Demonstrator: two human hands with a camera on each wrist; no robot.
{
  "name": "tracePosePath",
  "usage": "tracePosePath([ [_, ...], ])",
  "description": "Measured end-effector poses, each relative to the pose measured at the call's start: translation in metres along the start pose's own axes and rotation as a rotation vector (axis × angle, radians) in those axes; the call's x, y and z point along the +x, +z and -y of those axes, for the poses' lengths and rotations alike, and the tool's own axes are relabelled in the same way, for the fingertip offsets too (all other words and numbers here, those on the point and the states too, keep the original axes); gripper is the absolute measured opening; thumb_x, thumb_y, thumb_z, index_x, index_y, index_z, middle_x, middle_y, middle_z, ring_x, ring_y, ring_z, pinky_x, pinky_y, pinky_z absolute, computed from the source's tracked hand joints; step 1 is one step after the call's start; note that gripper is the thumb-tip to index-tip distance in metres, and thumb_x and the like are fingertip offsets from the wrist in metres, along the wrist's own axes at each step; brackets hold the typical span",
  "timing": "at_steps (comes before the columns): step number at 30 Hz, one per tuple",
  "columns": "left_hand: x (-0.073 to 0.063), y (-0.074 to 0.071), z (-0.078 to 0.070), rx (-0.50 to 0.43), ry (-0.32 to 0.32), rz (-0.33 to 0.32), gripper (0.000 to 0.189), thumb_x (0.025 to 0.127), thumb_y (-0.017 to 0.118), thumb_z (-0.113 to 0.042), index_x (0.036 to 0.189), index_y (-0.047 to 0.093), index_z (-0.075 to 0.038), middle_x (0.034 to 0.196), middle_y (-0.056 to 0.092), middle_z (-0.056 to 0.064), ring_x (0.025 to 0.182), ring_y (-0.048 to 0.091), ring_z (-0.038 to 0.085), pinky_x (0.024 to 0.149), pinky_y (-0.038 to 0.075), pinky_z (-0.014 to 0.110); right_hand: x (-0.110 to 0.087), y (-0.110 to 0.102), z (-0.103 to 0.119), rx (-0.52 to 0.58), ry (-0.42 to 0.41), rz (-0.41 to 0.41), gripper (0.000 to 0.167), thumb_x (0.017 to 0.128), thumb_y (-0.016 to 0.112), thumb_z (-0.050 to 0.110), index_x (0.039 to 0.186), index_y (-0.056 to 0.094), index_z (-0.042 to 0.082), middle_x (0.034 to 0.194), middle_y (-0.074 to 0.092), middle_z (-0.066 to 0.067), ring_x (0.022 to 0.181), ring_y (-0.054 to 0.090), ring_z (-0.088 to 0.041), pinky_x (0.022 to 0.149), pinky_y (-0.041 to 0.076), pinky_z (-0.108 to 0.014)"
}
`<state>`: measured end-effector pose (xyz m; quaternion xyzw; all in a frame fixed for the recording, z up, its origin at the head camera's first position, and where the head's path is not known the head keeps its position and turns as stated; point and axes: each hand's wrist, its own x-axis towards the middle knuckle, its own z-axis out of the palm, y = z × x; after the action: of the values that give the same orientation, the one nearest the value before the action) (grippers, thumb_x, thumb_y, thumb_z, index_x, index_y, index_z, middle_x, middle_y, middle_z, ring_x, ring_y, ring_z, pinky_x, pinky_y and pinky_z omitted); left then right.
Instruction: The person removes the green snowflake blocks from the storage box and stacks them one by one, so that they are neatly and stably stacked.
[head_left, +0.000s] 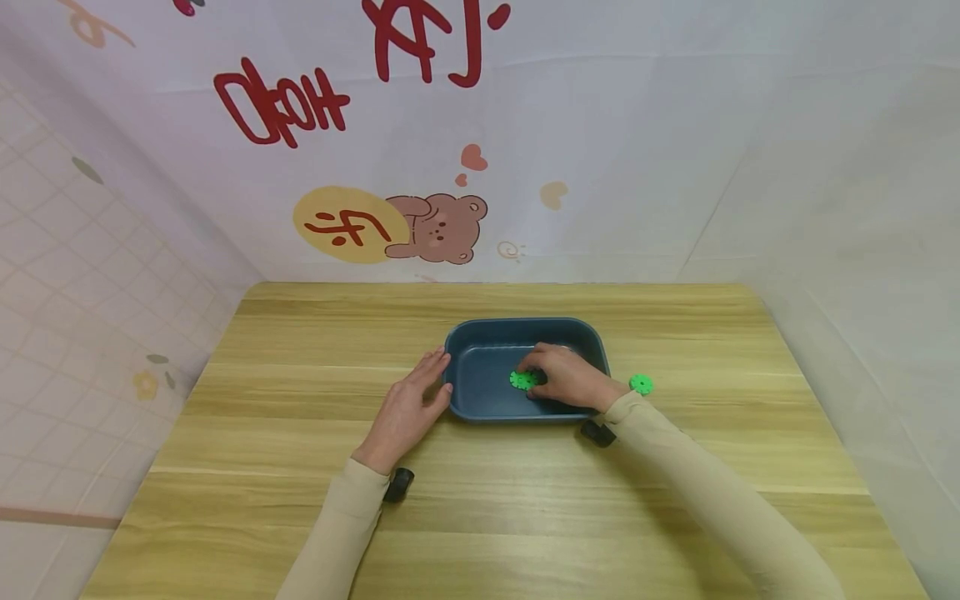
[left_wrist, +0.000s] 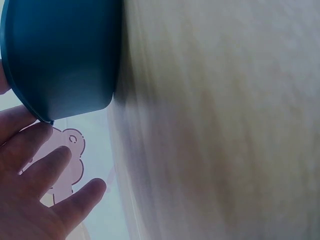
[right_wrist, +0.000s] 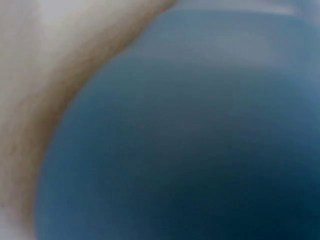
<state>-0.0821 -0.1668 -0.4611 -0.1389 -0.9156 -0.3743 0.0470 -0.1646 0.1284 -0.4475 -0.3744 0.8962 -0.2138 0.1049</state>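
A dark blue rectangular tray (head_left: pixel 480 406) sits on the wooden table. My left hand (head_left: pixel 408 408) rests its fingertips against the tray's left rim, its fingers fairly straight. From the left wrist view, the fingers (left_wrist: pixel 30 145) are spread beside the outer wall of the tray (left_wrist: pixel 65 55). Inside the tray, my right hand (head_left: pixel 566 377) has its thumb and fingers curled about a green notched plastic disc (head_left: pixel 522 380), which the hand partly hides. The right wrist view has only the blurred blue tray wall (right_wrist: pixel 175 125), with neither fingers nor disc visible.
Another green notched disc (head_left: pixel 641 384) lies on the table (head_left: pixel 495 517) just right of the tray, close to the right wrist. Behind the table hangs a white printed backdrop (head_left: pixel 637 167). Black wrist bands (head_left: pixel 399 485) are on both wrists.
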Motion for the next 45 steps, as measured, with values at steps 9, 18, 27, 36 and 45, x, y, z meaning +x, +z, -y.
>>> tracePosePath([
  [9,0.000,-0.001,-0.002,0.005,-0.011,0.004,0.052,0.105,0.062,-0.025,0.152,0.053,-0.006,0.161,0.043,0.003,0.150,0.039,0.030,0.118,0.037,0.050,-0.001,0.000,0.001,-0.013,-0.028,-0.001,0.032,0.086,0.086,0.014,0.115,0.076,0.004,0.113,0.070,-0.007,0.106,0.064,-0.025,0.094,0.053,-0.046],
  [18,0.000,-0.001,-0.002,0.004,-0.002,0.000,0.051,0.104,0.062,-0.024,0.151,0.054,-0.006,0.160,0.044,0.004,0.149,0.039,0.032,0.118,0.037,0.051,-0.002,-0.002,0.000,0.014,-0.001,-0.006,0.030,0.088,0.085,0.016,0.115,0.077,0.006,0.110,0.068,-0.003,0.098,0.062,-0.019,0.086,0.054,-0.038],
  [27,-0.001,-0.001,-0.003,0.003,-0.010,0.007,0.051,0.105,0.062,-0.024,0.152,0.053,-0.007,0.161,0.043,0.003,0.150,0.037,0.031,0.119,0.036,0.050,-0.010,-0.011,0.006,0.059,0.014,-0.042,0.033,0.089,0.083,0.018,0.119,0.076,0.007,0.110,0.067,-0.003,0.094,0.060,-0.018,0.082,0.053,-0.035],
  [36,0.000,-0.001,-0.002,0.006,0.002,0.003,0.051,0.105,0.063,-0.023,0.152,0.053,-0.006,0.161,0.044,0.003,0.150,0.038,0.031,0.118,0.037,0.050,-0.022,-0.018,0.011,0.081,0.011,-0.087,0.033,0.091,0.082,0.019,0.121,0.075,0.007,0.113,0.067,-0.001,0.099,0.062,-0.018,0.084,0.054,-0.037],
  [45,0.000,-0.006,-0.001,0.018,0.001,0.041,0.051,0.107,0.060,-0.027,0.153,0.051,-0.008,0.162,0.041,0.002,0.151,0.036,0.031,0.120,0.034,0.051,-0.034,-0.023,0.016,0.102,0.030,-0.166,0.031,0.089,0.085,0.019,0.118,0.077,0.011,0.113,0.065,0.001,0.101,0.062,-0.017,0.083,0.056,-0.037],
])
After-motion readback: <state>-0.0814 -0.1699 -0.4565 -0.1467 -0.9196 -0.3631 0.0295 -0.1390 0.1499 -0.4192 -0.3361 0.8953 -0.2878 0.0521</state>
